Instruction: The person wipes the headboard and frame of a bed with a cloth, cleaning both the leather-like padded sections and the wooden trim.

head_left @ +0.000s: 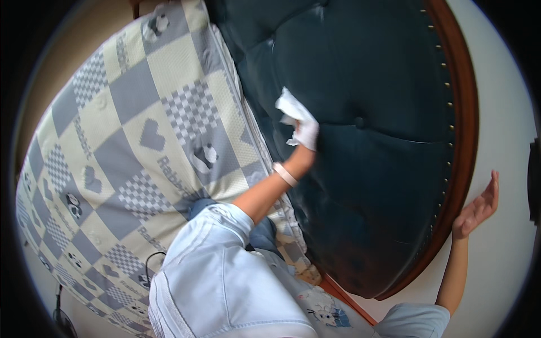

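My left hand (305, 150), with a pale band at the wrist, is closed on a white cloth or wipe (305, 127). The wipe wraps over most of the fingers, and a loose corner sticks up past them. It lies against the dark green, button-tufted headboard (389, 180), near its side by the mattress. Far to the right, my right hand (478, 209) is open with its fingers stretched out. It is beside the headboard's brown wooden frame (466, 112), in front of the pale wall, and holds nothing.
A mattress (127, 101) with a grey and cream checked cover runs along the left, its edge close against the headboard. Brass-coloured studs line the wooden frame. A thin black cable (150, 265) lies by my left sleeve. A dark object (533, 180) is at the far right.
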Tool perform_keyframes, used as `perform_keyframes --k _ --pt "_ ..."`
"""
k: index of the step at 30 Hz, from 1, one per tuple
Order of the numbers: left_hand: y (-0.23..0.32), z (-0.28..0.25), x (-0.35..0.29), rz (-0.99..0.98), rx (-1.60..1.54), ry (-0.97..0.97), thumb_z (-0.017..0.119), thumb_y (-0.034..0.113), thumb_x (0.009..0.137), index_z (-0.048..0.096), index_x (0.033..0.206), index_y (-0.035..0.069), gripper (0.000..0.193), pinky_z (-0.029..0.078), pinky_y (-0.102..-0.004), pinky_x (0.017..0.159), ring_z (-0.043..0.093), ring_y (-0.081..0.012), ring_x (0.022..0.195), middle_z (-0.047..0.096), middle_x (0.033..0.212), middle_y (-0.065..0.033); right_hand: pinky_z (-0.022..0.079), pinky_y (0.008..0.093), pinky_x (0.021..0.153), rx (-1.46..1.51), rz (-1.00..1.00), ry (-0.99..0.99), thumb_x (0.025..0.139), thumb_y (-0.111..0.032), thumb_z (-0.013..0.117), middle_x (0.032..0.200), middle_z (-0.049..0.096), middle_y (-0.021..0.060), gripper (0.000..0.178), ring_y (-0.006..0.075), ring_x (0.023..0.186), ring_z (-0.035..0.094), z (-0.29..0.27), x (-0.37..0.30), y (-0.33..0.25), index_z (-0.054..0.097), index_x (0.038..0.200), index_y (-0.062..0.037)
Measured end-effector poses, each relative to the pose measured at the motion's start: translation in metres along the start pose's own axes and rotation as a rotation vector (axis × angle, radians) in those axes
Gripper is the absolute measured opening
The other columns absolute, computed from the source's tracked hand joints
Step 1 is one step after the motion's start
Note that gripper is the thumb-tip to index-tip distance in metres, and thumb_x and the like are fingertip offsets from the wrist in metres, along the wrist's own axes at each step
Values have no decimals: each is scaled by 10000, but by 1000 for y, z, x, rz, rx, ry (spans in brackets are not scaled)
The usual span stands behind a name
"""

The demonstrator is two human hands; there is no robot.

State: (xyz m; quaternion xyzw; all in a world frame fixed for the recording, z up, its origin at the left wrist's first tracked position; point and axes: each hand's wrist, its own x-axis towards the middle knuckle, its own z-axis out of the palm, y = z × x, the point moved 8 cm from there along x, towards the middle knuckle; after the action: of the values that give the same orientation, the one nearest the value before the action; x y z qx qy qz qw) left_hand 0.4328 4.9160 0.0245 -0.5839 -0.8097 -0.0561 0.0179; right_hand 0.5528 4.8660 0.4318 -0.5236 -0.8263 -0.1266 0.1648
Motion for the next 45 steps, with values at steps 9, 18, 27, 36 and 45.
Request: perform_keyframes --k 9,18,27,36,45 --pt "8 -216 38 637 -1514 59 613 366 678 463 1228 10 672 7 -621 1000 -15 -501 1311 15 1435 -296 181 457 1067 160 46 92 802 -600 434 1317 356 209 765 343 1274 294 -6 5 8 308 1294 -28" --pt "5 -210 109 381 -1569 117 585 197 669 567 1046 -19 435 32 -562 1044 195 -521 1230 348 1239 -365 191 491 1047 241 -10 190 785 -660 404 1283 400 196 773 353 1255 321 -20 5 6 348 1269 -60" --pt "17 -268 109 716 -1117 263 580 276 670 552 930 -42 412 77 -653 975 142 -522 1261 412 1132 -264 192 499 1038 434 12 160 793 -655 396 1304 378 184 746 360 1263 297 -22 6 16 362 1259 -73" --pt "46 -312 5 1557 -1053 322 590 312 683 556 851 47 316 376 -465 877 511 -354 1029 540 1036 -163 203 507 1030 576 130 182 789 -602 438 1272 400 212 711 372 1255 301 -23 -4 30 393 1236 -51" --pt "19 -284 211 1051 -944 344 543 340 702 512 816 13 348 356 -434 799 472 -369 864 495 904 -186 248 478 1015 330 105 203 789 -582 453 1263 415 207 690 391 1236 325 -21 6 27 424 1208 -34"
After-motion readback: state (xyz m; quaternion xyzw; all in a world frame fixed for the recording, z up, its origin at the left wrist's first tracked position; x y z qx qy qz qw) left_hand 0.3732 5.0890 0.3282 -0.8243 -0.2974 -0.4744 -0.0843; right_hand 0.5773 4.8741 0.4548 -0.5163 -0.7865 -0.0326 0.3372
